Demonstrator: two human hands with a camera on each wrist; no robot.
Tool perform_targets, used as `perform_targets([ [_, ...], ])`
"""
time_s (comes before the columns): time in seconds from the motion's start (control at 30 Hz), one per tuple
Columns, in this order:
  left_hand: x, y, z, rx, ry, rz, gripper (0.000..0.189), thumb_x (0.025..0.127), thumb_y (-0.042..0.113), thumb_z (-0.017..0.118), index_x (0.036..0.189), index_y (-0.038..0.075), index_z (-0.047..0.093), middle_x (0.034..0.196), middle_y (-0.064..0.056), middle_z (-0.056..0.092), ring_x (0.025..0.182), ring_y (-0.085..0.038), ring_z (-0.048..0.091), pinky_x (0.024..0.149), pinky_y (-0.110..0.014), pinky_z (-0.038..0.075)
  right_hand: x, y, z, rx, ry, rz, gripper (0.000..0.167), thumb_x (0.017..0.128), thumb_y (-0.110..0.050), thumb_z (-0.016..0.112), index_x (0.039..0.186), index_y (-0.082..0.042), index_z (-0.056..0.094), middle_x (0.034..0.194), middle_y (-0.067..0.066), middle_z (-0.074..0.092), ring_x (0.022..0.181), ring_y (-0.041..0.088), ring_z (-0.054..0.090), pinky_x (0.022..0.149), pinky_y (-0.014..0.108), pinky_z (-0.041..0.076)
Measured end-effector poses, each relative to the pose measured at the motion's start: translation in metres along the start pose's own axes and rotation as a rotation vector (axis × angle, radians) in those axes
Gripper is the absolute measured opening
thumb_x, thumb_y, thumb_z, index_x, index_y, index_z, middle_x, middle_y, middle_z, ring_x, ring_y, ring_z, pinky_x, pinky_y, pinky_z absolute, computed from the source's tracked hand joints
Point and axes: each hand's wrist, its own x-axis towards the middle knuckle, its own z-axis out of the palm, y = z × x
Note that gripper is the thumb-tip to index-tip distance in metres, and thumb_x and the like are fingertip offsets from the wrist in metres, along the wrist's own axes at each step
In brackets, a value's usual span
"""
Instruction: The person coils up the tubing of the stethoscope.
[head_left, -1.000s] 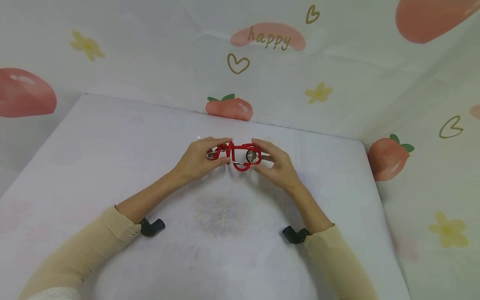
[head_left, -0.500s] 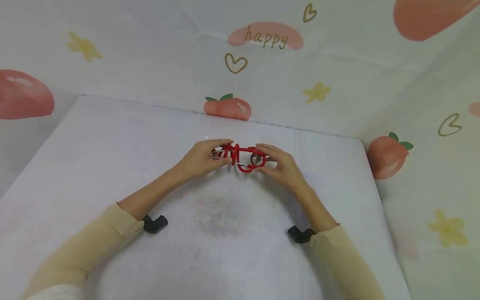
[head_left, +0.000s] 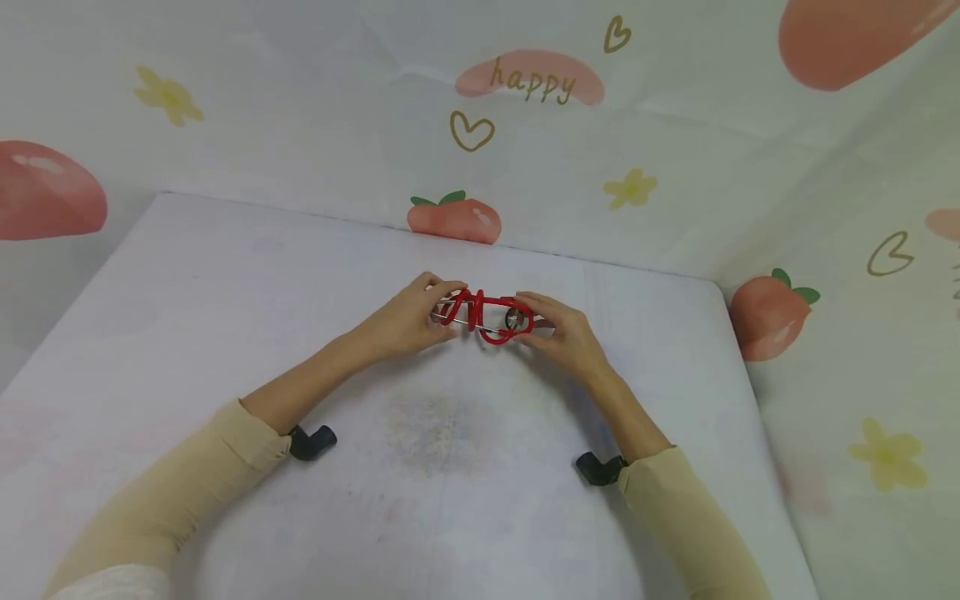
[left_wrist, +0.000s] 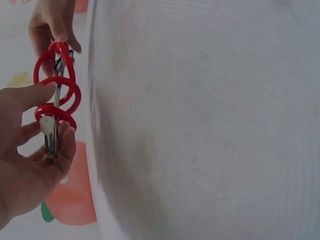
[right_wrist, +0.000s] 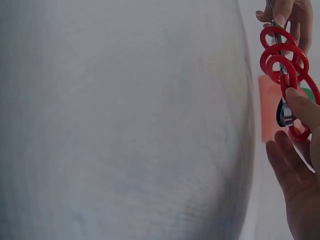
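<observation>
Both hands hold a looped red tube-like piece [head_left: 477,310] with slim silver metal parts running through its loops. My left hand [head_left: 401,321] has thumb and fingers around its left end; in the left wrist view, silver prongs with a pale rounded tip [left_wrist: 47,125] stick out between those fingers. At the other end, my right hand [head_left: 567,337] grips a wide red loop between thumb and fingers. A round silver piece with a dark rim [right_wrist: 284,114] sits inside this loop near the right thumb. The object's exact kind cannot be told.
A white tabletop [head_left: 450,517] with a greyish worn patch lies under the hands. Behind it and to the right rise white wall sheets [head_left: 315,125] printed with peaches, flowers and hearts. Short black curved pieces [head_left: 313,442] sit at both sleeve cuffs.
Both hands and the red looped piece have shifted slightly to the right. My left thumb has slid back from the coils, baring more of the left end.
</observation>
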Motion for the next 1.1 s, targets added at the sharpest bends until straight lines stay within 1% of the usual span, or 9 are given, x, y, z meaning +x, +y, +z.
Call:
perform_targets([
  [0.13, 0.001, -0.005, -0.002, 0.011, -0.037, 0.019, 0.077, 0.083, 0.018, 0.081, 0.150, 0.017, 0.042, 0.131, -0.010, 0.051, 0.110, -0.021, 0.055, 0.086, -0.035, 0.054, -0.001, 0.005, 0.001, -0.015, 0.004, 0.052, 0.061, 0.080, -0.010, 0.084, 0.136, -0.010, 0.061, 0.139, 0.005, 0.059, 0.121, 0.020, 0.060, 0.091, 0.036, 0.055],
  [0.2, 0.001, -0.007, -0.002, 0.008, -0.047, 0.027, 0.080, 0.082, 0.015, 0.082, 0.151, 0.016, 0.041, 0.135, -0.009, 0.052, 0.117, -0.023, 0.053, 0.092, -0.038, 0.053, -0.002, 0.008, 0.001, -0.012, 0.007, 0.071, 0.062, 0.080, -0.010, 0.084, 0.137, -0.009, 0.061, 0.139, 0.004, 0.059, 0.119, 0.020, 0.061, 0.092, 0.036, 0.055],
  [0.3, 0.002, -0.009, -0.004, 0.013, -0.042, 0.032, 0.082, 0.081, 0.013, 0.083, 0.151, 0.015, 0.040, 0.138, -0.009, 0.053, 0.124, -0.025, 0.052, 0.101, -0.043, 0.049, -0.002, 0.011, 0.000, 0.003, 0.006, 0.083, 0.063, 0.080, -0.009, 0.084, 0.137, -0.007, 0.060, 0.138, 0.005, 0.059, 0.115, 0.020, 0.063, 0.092, 0.037, 0.055],
  [0.37, 0.003, -0.010, -0.004, -0.001, -0.026, 0.039, 0.084, 0.080, 0.011, 0.083, 0.151, 0.012, 0.039, 0.136, -0.009, 0.056, 0.125, -0.025, 0.052, 0.104, -0.045, 0.046, -0.003, 0.011, 0.000, 0.006, 0.002, 0.090, 0.063, 0.080, -0.009, 0.084, 0.138, -0.007, 0.059, 0.138, 0.005, 0.060, 0.113, 0.020, 0.063, 0.092, 0.037, 0.054],
  [0.5, 0.005, -0.015, -0.004, -0.055, 0.013, 0.050, 0.086, 0.079, 0.010, 0.084, 0.151, 0.009, 0.037, 0.130, -0.008, 0.061, 0.120, -0.024, 0.056, 0.102, -0.042, 0.046, -0.003, 0.011, -0.001, -0.014, -0.010, 0.121, 0.063, 0.080, -0.010, 0.084, 0.138, -0.010, 0.059, 0.135, 0.006, 0.062, 0.108, 0.022, 0.065, 0.092, 0.038, 0.054],
  [0.6, 0.005, -0.019, -0.005, -0.074, 0.038, 0.042, 0.085, 0.079, 0.012, 0.085, 0.151, 0.009, 0.038, 0.129, -0.007, 0.063, 0.118, -0.022, 0.057, 0.101, -0.040, 0.047, -0.002, 0.010, 0.000, -0.044, -0.023, 0.163, 0.062, 0.081, -0.012, 0.084, 0.138, -0.015, 0.060, 0.133, 0.005, 0.063, 0.104, 0.023, 0.066, 0.091, 0.039, 0.054],
  [0.73, 0.004, -0.022, -0.007, -0.092, 0.072, 0.033, 0.083, 0.079, 0.014, 0.085, 0.149, 0.008, 0.041, 0.128, -0.008, 0.063, 0.121, -0.022, 0.056, 0.101, -0.040, 0.048, -0.001, 0.009, 0.000, -0.081, -0.041, 0.207, 0.063, 0.082, -0.017, 0.083, 0.140, -0.019, 0.059, 0.132, 0.004, 0.063, 0.102, 0.024, 0.065, 0.090, 0.039, 0.054],
  [0.9, 0.002, -0.026, -0.008, -0.154, 0.111, 0.030, 0.082, 0.079, 0.014, 0.086, 0.148, 0.009, 0.043, 0.129, -0.010, 0.063, 0.122, -0.022, 0.057, 0.101, -0.040, 0.049, 0.001, 0.009, 0.001, -0.101, -0.056, 0.217, 0.065, 0.083, -0.019, 0.082, 0.142, -0.018, 0.056, 0.129, 0.006, 0.065, 0.101, 0.024, 0.063, 0.089, 0.040, 0.053],
  [1.1, 0.000, -0.029, -0.011, -0.249, 0.144, -0.012, 0.086, 0.079, 0.015, 0.086, 0.150, 0.009, 0.038, 0.131, -0.011, 0.061, 0.122, -0.025, 0.059, 0.101, -0.040, 0.049, 0.001, 0.011, 0.000, -0.103, -0.069, 0.232, 0.064, 0.085, -0.017, 0.080, 0.143, -0.018, 0.055, 0.128, 0.007, 0.065, 0.102, 0.025, 0.063, 0.091, 0.042, 0.053],
])
